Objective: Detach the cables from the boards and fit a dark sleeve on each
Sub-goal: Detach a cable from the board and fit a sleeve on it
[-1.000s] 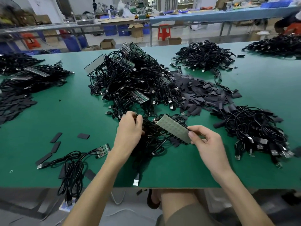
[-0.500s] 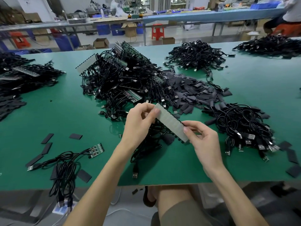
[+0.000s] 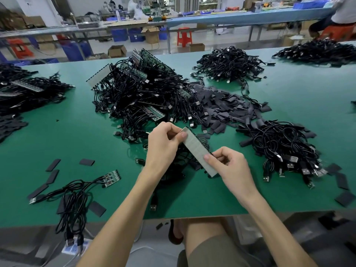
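Observation:
A long pale board strip (image 3: 196,149) is held above the green table (image 3: 81,139), tilted from upper left to lower right. My left hand (image 3: 163,145) pinches its upper end and my right hand (image 3: 231,168) pinches its lower part. Black cables hang from the strip's far edge, mostly hidden under my hands. Behind it lies a big heap of black USB cables with green boards (image 3: 142,95). A pile of dark flat sleeves (image 3: 225,108) sits to the right of that heap.
A cable heap with sleeves fitted (image 3: 283,149) lies at the right. A small green board with cables (image 3: 111,178) and loose sleeves (image 3: 52,176) lie at the near left. More cable heaps sit at the far right (image 3: 229,64) and far left (image 3: 28,93).
My left hand moved from the cables below onto the strip's upper end. The strip rose and turned steeper; my right hand shifted its pinch along the lower part.

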The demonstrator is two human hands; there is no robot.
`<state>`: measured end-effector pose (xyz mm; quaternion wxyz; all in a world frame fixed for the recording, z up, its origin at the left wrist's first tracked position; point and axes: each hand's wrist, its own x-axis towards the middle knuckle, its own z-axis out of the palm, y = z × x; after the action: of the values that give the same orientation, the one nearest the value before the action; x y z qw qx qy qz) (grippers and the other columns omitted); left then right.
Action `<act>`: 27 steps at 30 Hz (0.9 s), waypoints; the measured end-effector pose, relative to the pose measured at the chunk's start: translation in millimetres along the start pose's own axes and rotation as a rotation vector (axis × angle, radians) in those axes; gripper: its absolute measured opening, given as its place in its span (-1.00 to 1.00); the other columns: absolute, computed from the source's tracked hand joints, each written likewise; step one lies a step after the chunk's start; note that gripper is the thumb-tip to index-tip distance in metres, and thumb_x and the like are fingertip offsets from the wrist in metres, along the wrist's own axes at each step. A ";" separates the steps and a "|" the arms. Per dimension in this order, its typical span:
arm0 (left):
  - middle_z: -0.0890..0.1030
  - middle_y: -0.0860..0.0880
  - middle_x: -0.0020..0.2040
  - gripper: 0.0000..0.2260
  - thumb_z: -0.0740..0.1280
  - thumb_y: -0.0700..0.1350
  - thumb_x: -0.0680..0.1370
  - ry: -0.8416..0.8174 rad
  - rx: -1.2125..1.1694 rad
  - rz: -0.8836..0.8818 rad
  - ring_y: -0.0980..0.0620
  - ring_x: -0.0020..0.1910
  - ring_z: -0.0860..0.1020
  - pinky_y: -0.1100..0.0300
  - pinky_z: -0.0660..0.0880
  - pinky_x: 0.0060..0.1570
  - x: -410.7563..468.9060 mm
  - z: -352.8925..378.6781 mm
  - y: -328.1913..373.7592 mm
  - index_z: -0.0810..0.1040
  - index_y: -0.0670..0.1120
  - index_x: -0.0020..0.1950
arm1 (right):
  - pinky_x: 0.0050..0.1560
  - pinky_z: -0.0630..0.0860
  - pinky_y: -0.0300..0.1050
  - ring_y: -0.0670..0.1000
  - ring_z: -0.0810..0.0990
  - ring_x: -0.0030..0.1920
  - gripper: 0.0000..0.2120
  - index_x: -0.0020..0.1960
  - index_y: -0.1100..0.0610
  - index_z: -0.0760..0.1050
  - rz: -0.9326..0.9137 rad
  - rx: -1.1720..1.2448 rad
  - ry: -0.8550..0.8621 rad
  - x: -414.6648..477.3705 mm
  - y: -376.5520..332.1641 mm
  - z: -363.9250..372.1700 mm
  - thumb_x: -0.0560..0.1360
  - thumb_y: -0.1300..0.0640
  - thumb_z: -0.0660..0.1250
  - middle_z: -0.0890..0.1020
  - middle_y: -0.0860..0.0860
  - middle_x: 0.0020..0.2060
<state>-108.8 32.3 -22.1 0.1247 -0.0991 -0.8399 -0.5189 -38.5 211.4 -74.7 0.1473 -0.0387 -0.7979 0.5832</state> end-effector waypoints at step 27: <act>0.69 -0.10 -0.24 -0.89 0.30 -0.25 0.67 0.454 -0.521 -0.298 -0.04 -0.24 0.73 0.07 0.68 -0.09 19.6 -30.0 -19.9 0.55 -0.30 0.09 | -0.30 0.40 0.07 0.01 0.42 -0.36 -0.84 -0.13 0.02 0.55 -0.076 0.038 0.212 -4.0 -5.7 -3.3 0.63 0.11 0.36 0.59 0.01 -0.34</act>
<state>-130.1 -2.7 -19.9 0.2015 0.1135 -0.6357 -0.7364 -33.1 211.6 -69.2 0.2537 -0.0672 -0.7675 0.5849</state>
